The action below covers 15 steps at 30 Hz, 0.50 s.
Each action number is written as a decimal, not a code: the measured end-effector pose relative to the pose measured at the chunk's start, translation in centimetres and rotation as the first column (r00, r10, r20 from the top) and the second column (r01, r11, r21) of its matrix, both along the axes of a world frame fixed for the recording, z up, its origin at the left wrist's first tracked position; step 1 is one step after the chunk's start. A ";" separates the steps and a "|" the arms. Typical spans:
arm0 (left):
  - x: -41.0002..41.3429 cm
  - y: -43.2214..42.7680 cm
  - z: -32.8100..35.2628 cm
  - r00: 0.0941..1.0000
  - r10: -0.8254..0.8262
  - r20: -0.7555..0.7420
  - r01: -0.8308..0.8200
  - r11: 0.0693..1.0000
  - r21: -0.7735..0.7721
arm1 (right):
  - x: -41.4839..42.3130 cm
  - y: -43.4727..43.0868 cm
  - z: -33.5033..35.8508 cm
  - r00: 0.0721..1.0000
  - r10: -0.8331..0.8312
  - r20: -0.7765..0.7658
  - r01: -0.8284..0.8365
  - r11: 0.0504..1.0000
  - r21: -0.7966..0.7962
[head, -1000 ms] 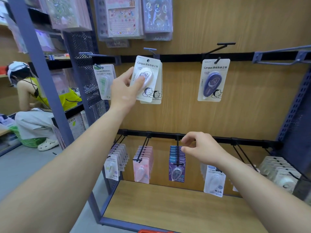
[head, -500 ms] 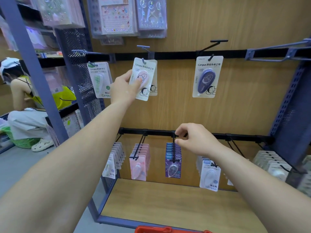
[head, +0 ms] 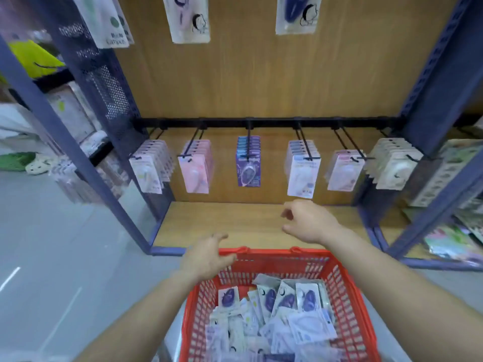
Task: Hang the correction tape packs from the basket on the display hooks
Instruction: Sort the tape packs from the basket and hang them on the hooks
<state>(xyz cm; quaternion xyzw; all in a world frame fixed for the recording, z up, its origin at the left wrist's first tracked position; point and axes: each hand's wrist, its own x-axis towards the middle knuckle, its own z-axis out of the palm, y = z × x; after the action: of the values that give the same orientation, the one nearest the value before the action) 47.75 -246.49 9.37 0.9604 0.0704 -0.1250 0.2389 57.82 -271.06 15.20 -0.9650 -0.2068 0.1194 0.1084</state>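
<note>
A red plastic basket (head: 347, 296) sits low in front of me with several correction tape packs (head: 285, 320) piled inside. My left hand (head: 206, 254) hovers over the basket's far left rim with relaxed, spread fingers and holds nothing. My right hand (head: 308, 222) hangs above the wooden shelf, fingers loosely curled and empty. The lower black rail (head: 261, 122) carries hooks with rows of hanging packs: a purple row (head: 248, 163), a pink row (head: 196, 168) and a white row (head: 302, 169). At the top edge hang a pink-on-white pack (head: 189, 18) and a purple-on-white pack (head: 296, 14).
A wooden bottom shelf (head: 235, 223) lies behind the basket. Blue metal uprights (head: 78, 152) frame the bay on both sides. Further packs (head: 392, 163) hang at the right. Grey floor (head: 52, 257) spreads to the left, where a green basket (head: 15, 160) and a shoe show.
My view has dropped from the upper hooks to the basket. My left hand let go of the pack on the upper hook and came down. My right hand left the lower rail.
</note>
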 end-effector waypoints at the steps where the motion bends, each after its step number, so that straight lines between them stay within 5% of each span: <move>1: -1.1 -0.5 -2.0 0.999 -0.016 -0.044 0.016 1.000 -0.020 | -0.9 -0.6 -2.4 0.999 -0.007 -0.053 0.007 1.000 -0.013; 11: -3.4 -4.5 -18.5 0.926 -0.030 -0.375 -0.008 0.995 -0.097 | -6.0 -5.6 -23.1 0.901 -0.054 -0.431 -0.044 0.976 -0.213; 15: -1.6 -6.8 -22.7 0.911 -0.006 -0.412 -0.064 0.985 -0.158 | -5.6 -6.7 -27.5 0.892 -0.180 -0.415 0.094 0.971 -0.221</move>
<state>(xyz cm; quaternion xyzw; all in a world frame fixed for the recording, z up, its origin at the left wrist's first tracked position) 46.11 -253.34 -13.29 0.8879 0.1225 -0.3261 0.3006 52.26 -277.74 -12.30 -0.9326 -0.0962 0.3417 0.0646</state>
